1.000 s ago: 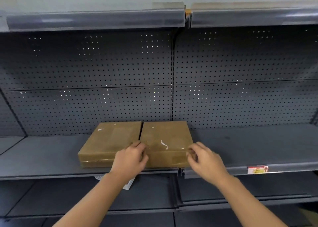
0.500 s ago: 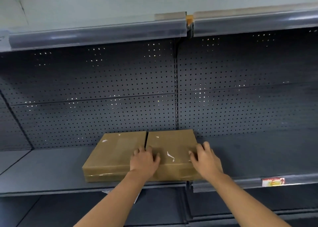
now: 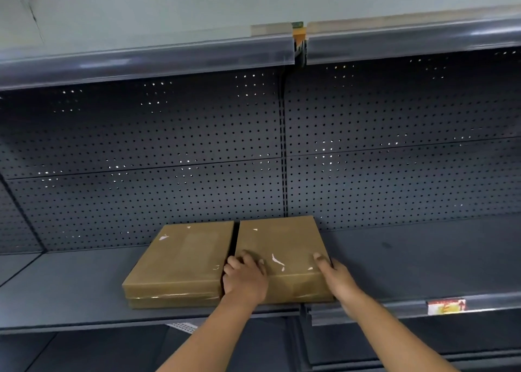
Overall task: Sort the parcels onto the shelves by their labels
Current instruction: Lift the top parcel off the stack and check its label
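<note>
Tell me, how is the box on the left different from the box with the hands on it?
The left box lies untouched, while the right box has the left hand and the right hand gripping its near end. The left box has a white fleck near its far corner; the right box has a white streak near the front. Both are flat, brown, wrapped in shiny film, and lie side by side on the same shelf.

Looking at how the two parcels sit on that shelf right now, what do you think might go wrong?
The right parcel straddles the joint between two shelf sections, so it could catch there if slid. The left hand sits at the narrow gap beside the left parcel; fingers might get pinched. No label is readable on either parcel, so a mis-sort could go unnoticed.
</note>
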`<state>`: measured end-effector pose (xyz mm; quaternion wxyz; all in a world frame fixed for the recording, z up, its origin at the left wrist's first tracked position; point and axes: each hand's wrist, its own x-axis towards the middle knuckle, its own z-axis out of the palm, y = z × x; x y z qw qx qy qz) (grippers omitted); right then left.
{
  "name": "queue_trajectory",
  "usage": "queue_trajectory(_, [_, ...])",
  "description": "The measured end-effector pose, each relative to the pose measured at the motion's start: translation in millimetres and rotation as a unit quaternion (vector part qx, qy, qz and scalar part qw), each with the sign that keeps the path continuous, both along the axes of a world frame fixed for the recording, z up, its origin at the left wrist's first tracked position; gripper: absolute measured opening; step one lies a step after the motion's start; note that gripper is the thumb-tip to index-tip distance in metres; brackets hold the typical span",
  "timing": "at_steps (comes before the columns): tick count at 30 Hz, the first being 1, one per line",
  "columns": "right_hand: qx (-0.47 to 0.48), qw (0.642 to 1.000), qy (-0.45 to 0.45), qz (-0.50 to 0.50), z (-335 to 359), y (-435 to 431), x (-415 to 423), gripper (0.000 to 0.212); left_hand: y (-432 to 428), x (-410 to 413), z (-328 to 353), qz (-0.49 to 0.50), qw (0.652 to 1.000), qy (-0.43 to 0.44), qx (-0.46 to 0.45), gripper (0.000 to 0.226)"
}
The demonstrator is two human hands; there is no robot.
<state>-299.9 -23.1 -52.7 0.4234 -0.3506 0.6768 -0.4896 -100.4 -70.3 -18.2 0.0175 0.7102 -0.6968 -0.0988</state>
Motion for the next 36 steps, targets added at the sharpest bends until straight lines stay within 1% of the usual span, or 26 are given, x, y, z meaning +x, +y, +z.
queue_trajectory(2, [-0.014,1.0,-0.013,0.003,7.2,4.3,3.3,0.065,-0.2,-1.4,-0.6,0.011,0.999,0.04,0.014,0.069])
queue_trajectory(5, [-0.023,0.999,-0.031,-0.008,11.0,6.5,5.3,0.065,-1.9,-1.6,0.3,0.025,0.995,0.094,0.026,0.068])
queue_trajectory(8, [-0.045,0.997,-0.057,-0.032,12.4,9.4,0.2,0.059,1.6,-0.9,2.6,0.014,0.988,0.154,0.021,0.068])
queue_trajectory(9, [-0.064,0.995,-0.062,-0.042,14.0,11.4,-1.8,0.054,5.8,-0.9,4.8,0.008,0.985,0.173,0.011,0.068])
queue_trajectory(11, [-0.099,0.991,-0.067,-0.051,21.5,17.6,-7.3,0.047,15.7,0.2,12.3,0.001,0.977,0.211,-0.041,0.071])
queue_trajectory(12, [-0.113,0.99,-0.069,-0.05,25.3,20.6,-10.6,0.053,20.5,2.4,17.0,0.001,0.969,0.237,-0.076,0.076])
queue_trajectory(14, [-0.13,0.987,-0.08,-0.052,34.5,26.0,-20.1,0.071,27.1,10.2,25.7,-0.005,0.94,0.321,-0.113,0.089])
queue_trajectory(15, [-0.139,0.985,-0.087,-0.054,40.5,29.5,-24.5,0.07,27.2,15.2,27.9,-0.005,0.92,0.375,-0.116,0.093])
queue_trajectory(17, [-0.157,0.981,-0.097,-0.053,51.8,36.9,-30.2,0.041,29.8,23.9,32.2,0.007,0.875,0.476,-0.084,0.094])
queue_trajectory(18, [-0.166,0.98,-0.1,-0.046,55.3,39.6,-31.0,0.03,32.3,27.8,34.6,0.02,0.849,0.525,-0.052,0.093])
queue_trajectory(19, [-0.175,0.979,-0.096,-0.037,60.0,42.9,-29.9,0.029,33.6,31.8,36.8,0.028,0.819,0.573,-0.016,0.092])
queue_trajectory(21, [-0.185,0.979,-0.083,-0.022,67.7,49.1,-26.6,0.041,35.5,39.5,40.7,0.023,0.768,0.638,0.051,0.094])
queue_trajectory(22, [-0.193,0.978,-0.08,-0.014,70.7,51.5,-26.2,0.05,33.1,44.5,38.8,0.015,0.752,0.655,0.068,0.097])
queue_trajectory(23, [-0.198,0.978,-0.067,-0.004,74.3,56.1,-25.2,0.055,33.1,48.7,38.1,0.013,0.744,0.664,0.076,0.097])
queue_trajectory(24, [-0.197,0.979,-0.048,0.006,75.6,59.7,-25.8,0.055,33.1,53.7,35.9,0.013,0.74,0.668,0.077,0.094])
queue_trajectory(27, [-0.17,0.984,0.021,0.045,90.0,73.3,-25.3,0.034,36.5,67.4,33.8,-0.014,0.722,0.687,0.081,0.074])
queue_trajectory(29, [-0.143,0.986,0.064,0.063,105.4,79.9,-25.1,0.029,40.6,76.0,37.6,-0.057,0.71,0.697,0.089,0.079])
queue_trajectory(30, [-0.132,0.986,0.087,0.062,114.2,82.4,-25.2,0.029,43.9,79.4,42.6,-0.082,0.716,0.689,0.083,0.079])
queue_trajectory(31, [-0.119,0.986,0.106,0.055,125.3,85.4,-23.4,0.035,46.1,83.2,46.9,-0.104,0.727,0.675,0.07,0.075])
queue_trajectory(32, [-0.106,0.987,0.107,0.048,136.0,88.5,-22.5,0.047,47.3,87.1,49.8,-0.119,0.741,0.659,0.056,0.07])
queue_trajectory(34, [-0.081,0.994,0.055,0.048,157.1,93.1,-21.9,0.08,48.6,94.4,54.7,-0.146,0.762,0.63,0.025,0.064])
queue_trajectory(36, [-0.055,0.995,-0.031,0.072,173.6,95.6,-23.9,0.11,49.5,100.9,58.8,-0.171,0.771,0.614,0.002,0.067])
